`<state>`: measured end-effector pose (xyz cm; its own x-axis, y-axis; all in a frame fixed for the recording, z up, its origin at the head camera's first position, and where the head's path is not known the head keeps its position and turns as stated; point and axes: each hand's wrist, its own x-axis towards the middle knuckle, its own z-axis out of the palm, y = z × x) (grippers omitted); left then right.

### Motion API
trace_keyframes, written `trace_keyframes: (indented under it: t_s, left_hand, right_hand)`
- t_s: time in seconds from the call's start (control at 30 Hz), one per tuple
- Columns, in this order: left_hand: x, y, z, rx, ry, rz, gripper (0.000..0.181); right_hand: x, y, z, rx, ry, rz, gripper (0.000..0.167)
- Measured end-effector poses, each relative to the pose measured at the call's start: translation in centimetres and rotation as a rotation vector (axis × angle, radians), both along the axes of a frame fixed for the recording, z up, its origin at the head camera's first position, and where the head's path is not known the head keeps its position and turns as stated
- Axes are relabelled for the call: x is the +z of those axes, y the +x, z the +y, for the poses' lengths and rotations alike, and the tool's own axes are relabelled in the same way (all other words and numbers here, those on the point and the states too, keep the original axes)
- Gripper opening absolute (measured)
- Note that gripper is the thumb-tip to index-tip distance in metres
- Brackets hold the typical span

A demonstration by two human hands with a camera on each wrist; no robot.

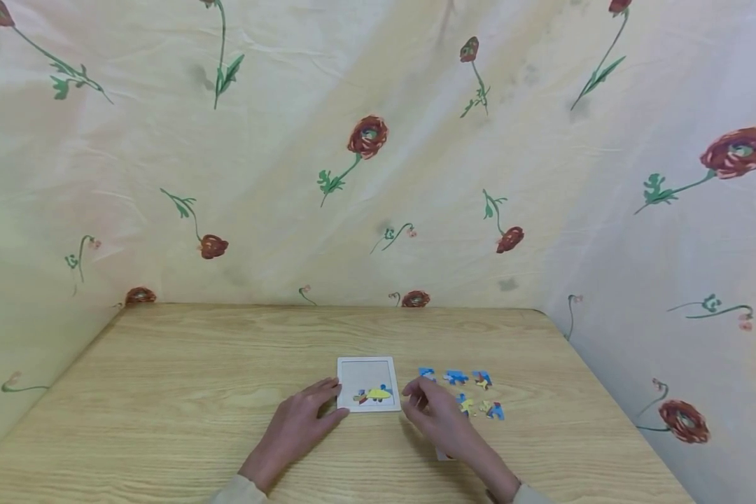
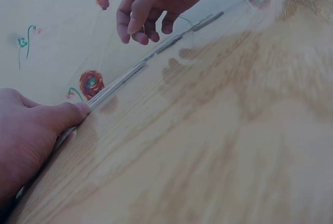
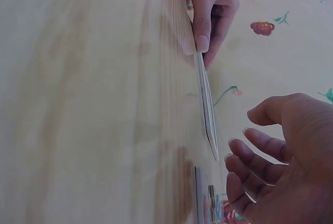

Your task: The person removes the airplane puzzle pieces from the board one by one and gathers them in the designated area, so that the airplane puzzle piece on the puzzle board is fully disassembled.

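A white square puzzle frame (image 1: 365,360) lies flat on the table. A few joined puzzle pieces (image 1: 378,395) with yellow, brown and blue print sit along its lower part. My left hand (image 1: 304,413) holds the frame at its near left corner, the thumb on the near edge and the fingers along the left side. Just right of the frame, my right hand (image 1: 439,413) hovers above the table with its fingers loosely bent. The right wrist view shows nothing between that hand's thumb and fingers (image 3: 260,154).
Several loose puzzle pieces (image 1: 456,377), blue, yellow and red, lie in rows right of the frame, partly behind the right hand. A pale flat item (image 1: 444,455) shows under the right forearm. Flowered cloth (image 1: 258,175) rises behind the wooden table (image 1: 195,378) and at its sides.
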<state>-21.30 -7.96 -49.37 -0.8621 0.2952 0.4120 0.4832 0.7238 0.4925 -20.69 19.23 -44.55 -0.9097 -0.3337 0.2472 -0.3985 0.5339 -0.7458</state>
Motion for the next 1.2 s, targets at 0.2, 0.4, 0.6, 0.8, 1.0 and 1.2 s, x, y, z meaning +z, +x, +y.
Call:
trace_keyframes:
  t_s: [0.2, 0.4, 0.6, 0.8, 1.0, 1.2]
  left_hand:
    - [0.0, 0.0, 0.0, 0.001, 0.005, 0.015, 0.045]
    - [-0.1, -0.1, 0.0, 0.003, 0.004, 0.029, 0.045]
    - [0.0, 0.0, 0.0, 0.001, 0.004, 0.030, 0.045]
    - [0.2, 0.1, 0.0, 0.007, 0.010, 0.025, 0.045]
    - [0.2, 0.1, 0.0, 0.005, 0.006, 0.023, 0.045]
    - [0.2, 0.1, -0.1, 0.001, -0.001, 0.024, 0.046]
  right_hand:
    - [-0.1, -0.5, -1.0, 0.046, 0.007, -0.010, 0.014]
    - [0.0, -0.9, -2.1, 0.063, 0.061, 0.028, 0.013]
    - [0.2, -1.2, -3.0, 0.081, 0.091, 0.064, 0.013]
    - [0.0, -1.5, -3.6, 0.082, 0.143, 0.080, 0.016]
    - [-0.2, -1.7, -4.1, 0.044, 0.247, 0.084, 0.019]
    - [-0.4, -1.9, -4.5, 0.030, 0.316, 0.111, 0.021]
